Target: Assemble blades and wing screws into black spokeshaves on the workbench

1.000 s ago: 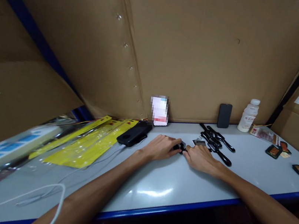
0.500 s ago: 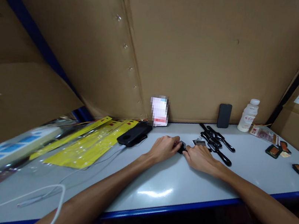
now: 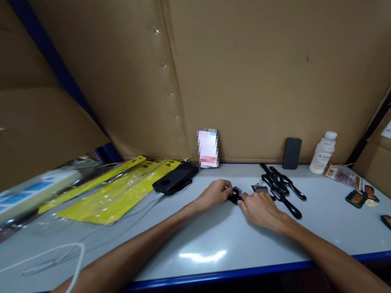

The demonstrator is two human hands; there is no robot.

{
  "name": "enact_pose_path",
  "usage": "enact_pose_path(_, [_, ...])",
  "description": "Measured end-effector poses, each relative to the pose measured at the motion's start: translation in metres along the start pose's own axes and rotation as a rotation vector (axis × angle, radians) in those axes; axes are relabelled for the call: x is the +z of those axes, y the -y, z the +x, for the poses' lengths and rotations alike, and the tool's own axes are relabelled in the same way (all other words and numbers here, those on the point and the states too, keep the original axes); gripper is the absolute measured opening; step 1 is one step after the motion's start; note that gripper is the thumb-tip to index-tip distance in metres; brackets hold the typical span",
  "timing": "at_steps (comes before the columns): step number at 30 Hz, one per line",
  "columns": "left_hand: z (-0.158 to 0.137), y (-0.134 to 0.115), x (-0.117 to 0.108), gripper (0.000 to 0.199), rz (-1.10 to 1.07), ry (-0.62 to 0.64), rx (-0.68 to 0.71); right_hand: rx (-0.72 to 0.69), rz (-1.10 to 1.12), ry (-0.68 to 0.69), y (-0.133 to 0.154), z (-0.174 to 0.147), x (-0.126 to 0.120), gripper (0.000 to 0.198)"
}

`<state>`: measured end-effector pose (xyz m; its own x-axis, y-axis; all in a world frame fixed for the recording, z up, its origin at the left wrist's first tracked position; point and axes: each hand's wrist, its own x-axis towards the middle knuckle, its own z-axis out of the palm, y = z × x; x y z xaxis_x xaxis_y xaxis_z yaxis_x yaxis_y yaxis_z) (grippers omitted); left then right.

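A small black metal piece [image 3: 235,195], by its look the middle of a spokeshave, lies between my hands low over the table. My left hand [image 3: 216,193] is closed, its fingertips pinching the left side. My right hand [image 3: 261,209] is closed on the right side, thumb and fingers against it. My fingers hide its ends. Just beyond my right hand, several black spokeshaves [image 3: 283,194] lie in a loose pile. A flat dark-and-silver piece [image 3: 259,189] lies beside them, partly covered by the right hand.
Yellow-backed clear packages [image 3: 117,198] and a black power bank [image 3: 175,178] with a white cable [image 3: 81,257] lie left. Along the cardboard wall stand a blurred card [image 3: 208,148], a dark phone [image 3: 292,153] and a bottle [image 3: 323,153]. Small packets [image 3: 355,198] lie right. A blue edge [image 3: 220,276] borders the table.
My left fingers have drawn slightly back from the black piece, so more of it shows. My right hand keeps its hold. The view has shifted slightly.
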<state>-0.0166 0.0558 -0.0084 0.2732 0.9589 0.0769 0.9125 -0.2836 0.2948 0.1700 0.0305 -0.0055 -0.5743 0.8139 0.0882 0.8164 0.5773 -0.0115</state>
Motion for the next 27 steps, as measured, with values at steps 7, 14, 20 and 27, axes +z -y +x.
enact_pose_path(7, [-0.015, 0.0, -0.012, 0.024, 0.2, 0.004, 0.184, 0.0, 0.007, 0.003, 0.0, -0.001, -0.002, 0.042])
enact_pose_path(14, [-0.013, -0.004, -0.011, 0.04, 0.243, -0.049, 0.117, -0.01, 0.015, 0.004, 0.0, -0.001, -0.001, 0.042])
enact_pose_path(20, [-0.011, -0.002, -0.009, 0.032, 0.101, -0.034, 0.088, -0.016, 0.016, -0.015, -0.001, 0.0, 0.003, 0.042])
enact_pose_path(27, [0.001, 0.001, -0.005, 0.031, 0.001, 0.03, 0.042, -0.018, 0.021, -0.027, -0.003, 0.001, 0.004, 0.042])
